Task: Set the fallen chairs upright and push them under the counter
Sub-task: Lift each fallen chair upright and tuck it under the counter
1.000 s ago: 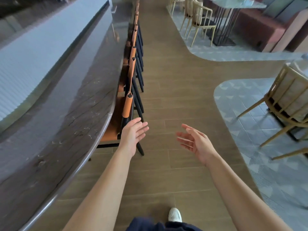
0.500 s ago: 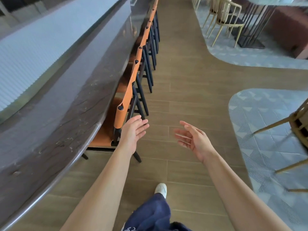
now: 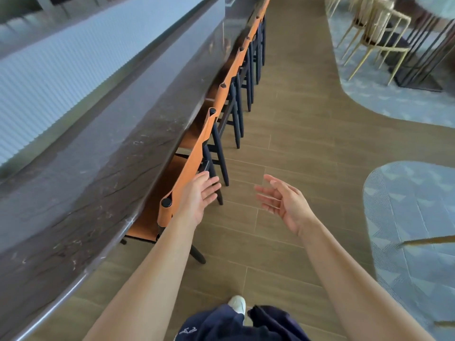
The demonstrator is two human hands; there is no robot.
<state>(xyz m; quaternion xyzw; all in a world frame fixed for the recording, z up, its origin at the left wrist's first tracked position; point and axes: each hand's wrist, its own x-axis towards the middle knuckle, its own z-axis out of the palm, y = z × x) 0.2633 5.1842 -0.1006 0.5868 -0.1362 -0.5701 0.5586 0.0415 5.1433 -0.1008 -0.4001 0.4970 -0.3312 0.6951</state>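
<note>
A row of several chairs with orange leather backs and black legs stands upright, tucked under the long dark counter (image 3: 103, 173). The nearest chair (image 3: 189, 168) is right beside my left hand (image 3: 199, 195), whose fingers are straight and spread, close to or just touching the chair's back. My right hand (image 3: 283, 203) hovers open over the wooden floor, palm turned left, holding nothing. No fallen chair is in view.
A wooden floor aisle (image 3: 295, 124) runs along the counter. Gold-framed chairs (image 3: 376, 33) and a black-legged table stand at the far right on grey patterned flooring (image 3: 413, 217). Another gold chair leg pokes in at the right edge. My shoe (image 3: 237, 303) is below.
I have walked forward along the counter, so the nearest chair now lies alongside my left hand. Both hands stay open, in much the same pose.
</note>
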